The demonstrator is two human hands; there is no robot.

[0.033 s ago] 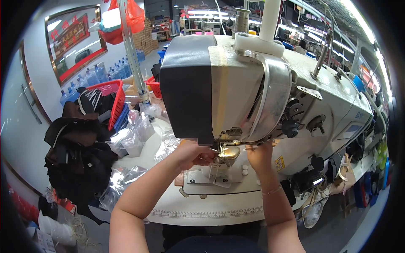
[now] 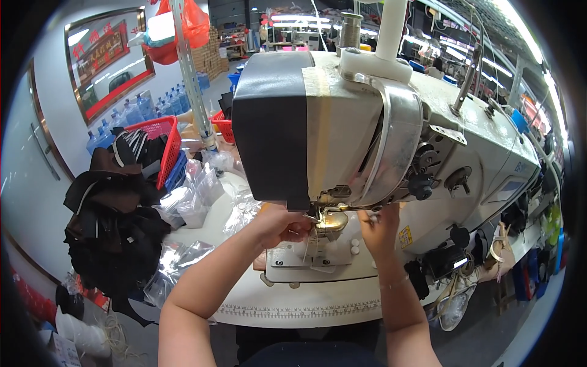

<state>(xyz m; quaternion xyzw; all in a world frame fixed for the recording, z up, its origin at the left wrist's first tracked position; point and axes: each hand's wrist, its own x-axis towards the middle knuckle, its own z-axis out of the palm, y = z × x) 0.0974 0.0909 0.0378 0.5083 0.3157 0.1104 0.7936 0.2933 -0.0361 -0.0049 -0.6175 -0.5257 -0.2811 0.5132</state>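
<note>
Sewing machine [image 2: 348, 134] fills the middle, its head at 12 o'clock from the hands and hanging over both; the lit metal post [image 2: 333, 225] under it sits between them. Hands apart, one on each side of the post. Left hand [image 2: 286, 229] at the post's 9 o'clock, fingers bent in close together right beside it, fingertips near the pale thread [image 2: 316, 237] — something thin and metallic shows at the tips, too small to tell what, so can't say whether it's gripped. Right hand [image 2: 380, 231] at the post's 3 o'clock, a gap away, fingers curled up under the machine head and partly hidden; can't tell if they hold anything. Two small white discs [image 2: 354, 246] lie at about 4 o'clock from the post, between it and the right wrist. Metal base plate [image 2: 287, 273] at 6 o'clock, then the table [image 2: 257, 300] with a ruler strip [image 2: 306, 310] along its curved near edge. Clear plastic bags [image 2: 192, 199] at 9 to 10 o'clock from the left hand — black fabric heap [image 2: 116, 244] farther out at 9, red basket [image 2: 173, 144] at 10.
</note>
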